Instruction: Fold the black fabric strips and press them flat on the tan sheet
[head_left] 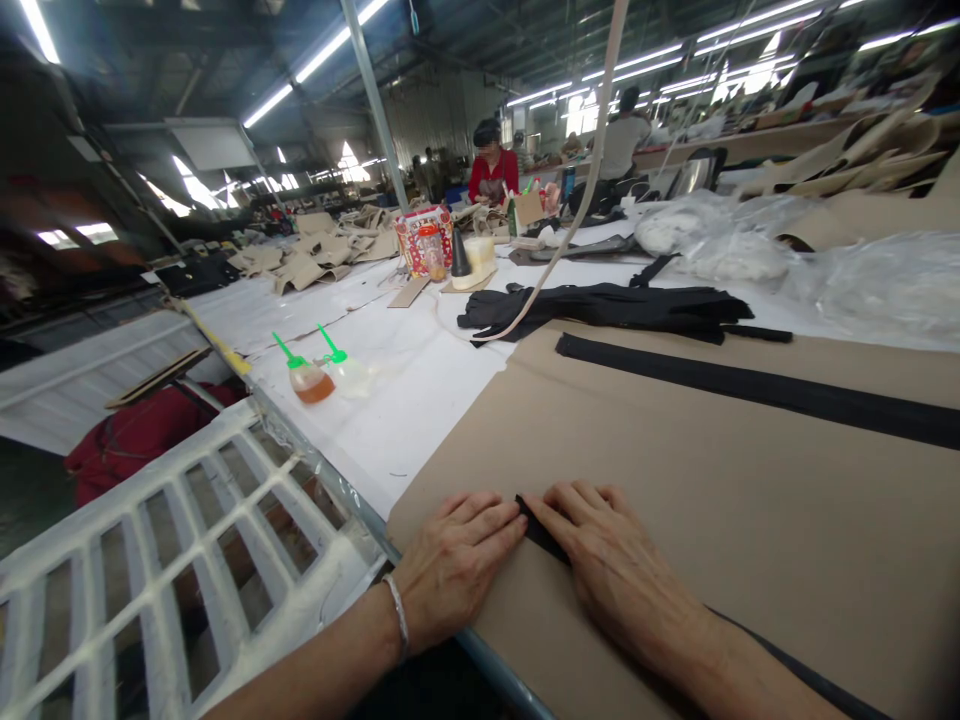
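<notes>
Our left hand (457, 565) and right hand (611, 575) lie flat, grasping nothing, pressing a black strip (541, 530); limp and light, we judge, best pinched at its end.

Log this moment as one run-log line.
left hand: flat on tan sheet, touching black strip | right hand: flat over same strip | beyond: second black strip, black fabric pile

Long white-covered table (420, 400), tan board sheet (675, 480), two green-capped bottles (311, 382), black fabric pile (615, 305), clear plastic bags (885, 280)
</notes>
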